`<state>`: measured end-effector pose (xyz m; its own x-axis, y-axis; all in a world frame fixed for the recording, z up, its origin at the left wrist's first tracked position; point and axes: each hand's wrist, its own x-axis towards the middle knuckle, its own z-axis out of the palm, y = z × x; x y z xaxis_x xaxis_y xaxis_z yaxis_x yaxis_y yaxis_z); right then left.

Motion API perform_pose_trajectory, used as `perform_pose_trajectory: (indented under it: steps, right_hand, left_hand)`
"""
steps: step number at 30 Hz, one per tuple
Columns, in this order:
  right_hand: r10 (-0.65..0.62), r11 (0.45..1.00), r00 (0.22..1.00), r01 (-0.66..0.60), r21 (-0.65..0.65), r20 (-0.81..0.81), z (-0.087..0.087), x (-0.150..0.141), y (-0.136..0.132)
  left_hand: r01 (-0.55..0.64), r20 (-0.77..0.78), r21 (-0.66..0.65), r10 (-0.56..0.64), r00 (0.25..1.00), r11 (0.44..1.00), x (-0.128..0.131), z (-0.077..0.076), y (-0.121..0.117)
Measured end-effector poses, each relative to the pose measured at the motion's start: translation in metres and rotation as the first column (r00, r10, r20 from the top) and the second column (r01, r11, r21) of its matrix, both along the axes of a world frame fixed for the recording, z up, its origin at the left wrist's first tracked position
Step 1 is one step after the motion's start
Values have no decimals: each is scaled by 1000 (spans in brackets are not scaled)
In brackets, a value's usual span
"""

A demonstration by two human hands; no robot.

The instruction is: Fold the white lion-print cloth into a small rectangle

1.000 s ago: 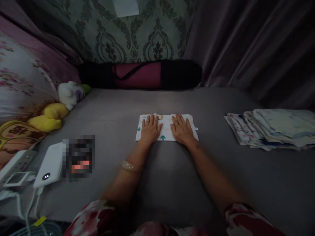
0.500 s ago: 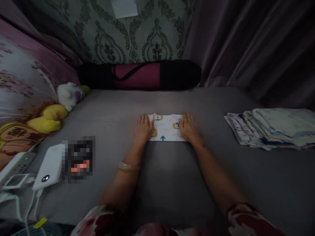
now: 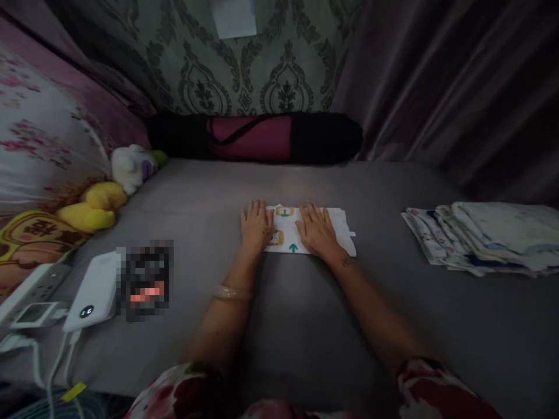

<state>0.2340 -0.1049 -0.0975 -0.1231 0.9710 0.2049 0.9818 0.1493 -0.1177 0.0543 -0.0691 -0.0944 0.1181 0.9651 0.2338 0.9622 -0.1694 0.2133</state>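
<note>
A white printed cloth [image 3: 286, 230], folded into a flat rectangle, lies on the grey bed surface [image 3: 279, 326]. Yellow animal faces and a green arrow-like leaf show on it. My left hand [image 3: 257, 228] rests flat over its left end, fingers stretched out. My right hand [image 3: 318, 231] lies palm down across its right half, the fingers spread. Past that hand the cloth's right end sticks out, with a small white tag at its edge. Whatever lies under my palms is hidden.
Several folded cloths [image 3: 493, 238] form a stack at the right. On the left are a white power bank [image 3: 96, 291], a power strip [image 3: 35, 291] with cables, and plush toys [image 3: 98, 206]. A long black and pink bag [image 3: 255, 137] lies along the back wall.
My right hand has moved left from the cloth's right edge onto its middle, uncovering the right end and tag. My left hand stays at the left end. The view has shifted slightly.
</note>
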Motion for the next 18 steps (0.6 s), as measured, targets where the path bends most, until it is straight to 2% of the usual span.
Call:
perform_pose_trajectory:
  steps: [4,6,9,12,14,18]
  right_hand:
    - [25,993,1000,-24,-113,8,-5,-9,2]
    - [16,990,1000,-15,-139,9,-3,-8,2]
    - [16,980,1000,-16,-197,-4,6,-4,3]
    - [79,973,996,-85,-213,-35,14,7,9]
    - [101,976,993,-110,-187,-54,16,20,14]
    - [34,984,995,-49,-169,-91,14,56,27]
  left_hand:
    - [202,-23,-68,-204,979,977,3,2,-2]
    - [260,-33,-118,-265,964,958,4,4,-4]
    - [277,-25,-144,-284,959,950,4,8,-6]
    - [293,8,-125,-294,956,948,1,14,-1]
    - [291,11,-133,-293,956,947,-3,16,9]
    - [266,-10,-254,-277,961,930,-13,19,42]
